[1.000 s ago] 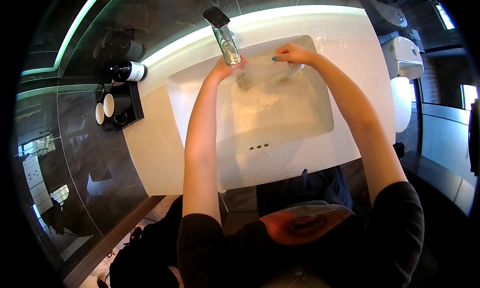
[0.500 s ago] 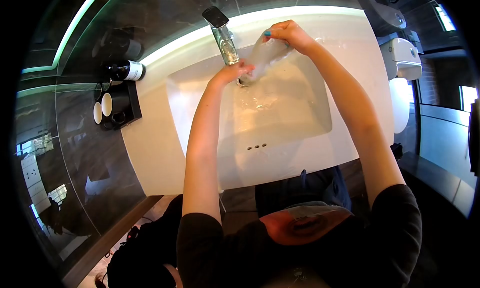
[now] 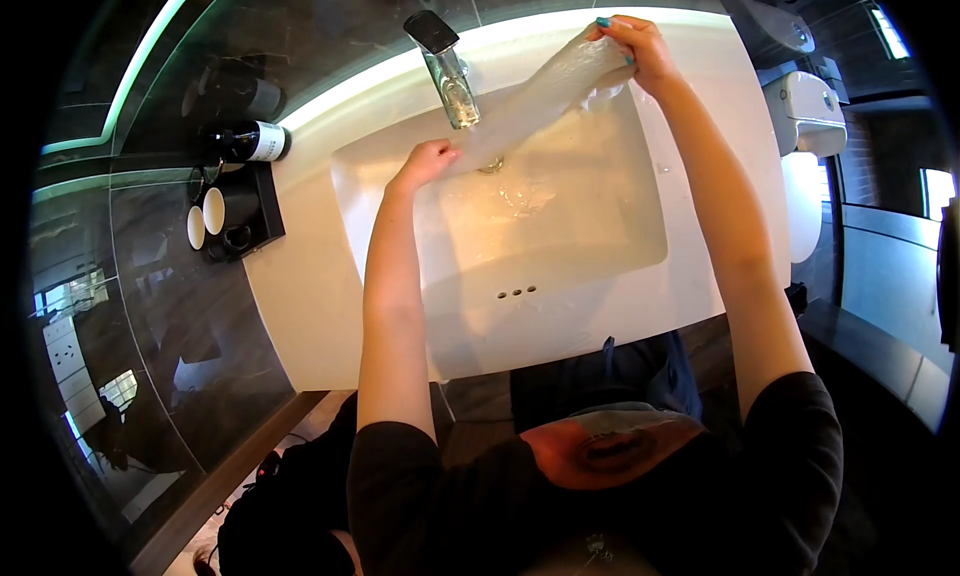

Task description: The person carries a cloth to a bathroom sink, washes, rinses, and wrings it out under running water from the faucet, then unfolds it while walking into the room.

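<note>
A wet, whitish translucent cloth or sheet is stretched slantwise over the back of the white sink. My right hand is closed on its upper end, high above the sink's back right corner. Lower down on the left, my left hand is closed on the other end. The chrome faucet stands just behind the stretched piece, its spout above my left hand's end. A little water lies in the sink around the drain.
On the counter's left side stand a dark bottle with a white label and a black tray with cups. A toilet is at the right. Another person in dark clothes is at the lower left.
My right hand has risen and moved right with its end. My left hand has shifted left, away from the spout. The whitish piece, earlier bunched low in the sink, is now drawn out long.
</note>
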Demonstrator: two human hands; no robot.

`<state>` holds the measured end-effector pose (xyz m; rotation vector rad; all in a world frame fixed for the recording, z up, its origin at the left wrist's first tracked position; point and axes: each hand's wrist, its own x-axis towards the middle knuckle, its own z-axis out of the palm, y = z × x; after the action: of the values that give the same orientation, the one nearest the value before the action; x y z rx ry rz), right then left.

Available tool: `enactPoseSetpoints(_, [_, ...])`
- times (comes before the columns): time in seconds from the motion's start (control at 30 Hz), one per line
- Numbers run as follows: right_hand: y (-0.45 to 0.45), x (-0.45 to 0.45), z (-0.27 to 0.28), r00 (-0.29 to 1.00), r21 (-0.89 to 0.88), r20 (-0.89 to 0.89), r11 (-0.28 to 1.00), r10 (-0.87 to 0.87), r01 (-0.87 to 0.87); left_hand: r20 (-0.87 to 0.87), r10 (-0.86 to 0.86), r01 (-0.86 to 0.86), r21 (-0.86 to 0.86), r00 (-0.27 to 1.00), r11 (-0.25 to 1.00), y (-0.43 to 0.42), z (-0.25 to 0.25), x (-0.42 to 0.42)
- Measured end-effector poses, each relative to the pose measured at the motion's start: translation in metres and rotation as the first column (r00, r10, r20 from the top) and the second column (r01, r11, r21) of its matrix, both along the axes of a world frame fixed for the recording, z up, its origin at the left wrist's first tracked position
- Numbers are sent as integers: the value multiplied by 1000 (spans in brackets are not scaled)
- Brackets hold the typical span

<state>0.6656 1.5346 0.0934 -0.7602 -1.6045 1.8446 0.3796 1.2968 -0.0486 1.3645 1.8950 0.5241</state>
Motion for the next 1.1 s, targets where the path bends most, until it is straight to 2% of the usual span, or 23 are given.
enactPoseSetpoints(0.1, [12,16,5,994,140,106,989,29,-44,-14,94,-94,11,995,996,1,8,-14])
enactPoseSetpoints(0.2, [13,18,4,996,75,61,995,-68,63,20,168,-169,30,986,985,-3,27,-21])
enactPoseSetpoints(0.23, [18,20,1,997,62,64,997,-38,34,37,187,-189,38,982,981,-4,32,-23])
enactPoseSetpoints(0.33, [18,24,3,995,171,102,985,-11,-7,347,102,-183,207,932,961,-4,27,-29])
enactPoseSetpoints(0.43, [14,24,6,990,199,132,980,-42,16,523,166,-340,258,836,904,-1,47,-7])
enactPoseSetpoints(0.53, [21,27,2,981,214,190,977,-32,-9,476,276,-486,405,835,774,5,37,-10])
enactPoseSetpoints(0.63, [17,33,11,968,197,251,980,-20,-31,339,420,-535,427,842,729,-4,33,-21])
enactPoseSetpoints(0.73, [3,25,17,915,347,402,932,-46,-106,261,437,-505,539,861,674,-20,25,-22])
enactPoseSetpoints(0.83, [-3,20,7,886,393,462,888,36,-241,283,524,-591,486,803,644,-39,11,-20])
enactPoseSetpoints(0.93, [-12,10,1,839,355,526,861,138,-364,25,819,-799,242,573,551,-59,-2,-19])
enactPoseSetpoints(0.97, [-23,4,9,802,304,572,862,175,-405,-277,774,-750,211,569,627,-65,-34,-34])
enactPoseSetpoints(1.0, [-32,-3,13,759,247,614,860,217,-446,-252,722,-669,272,645,692,-60,-40,-29])
enactPoseSetpoints(1.03, [-38,-11,5,770,292,590,825,242,-484,-231,663,-581,334,713,742,-52,-45,-17])
enactPoseSetpoints(1.07, [-46,-21,-11,780,340,566,786,267,-516,20,540,-506,383,841,773,-32,-41,3])
enactPoseSetpoints(1.1, [-51,-30,-19,788,389,542,745,292,-543,256,352,-433,449,900,782,-9,-27,29])
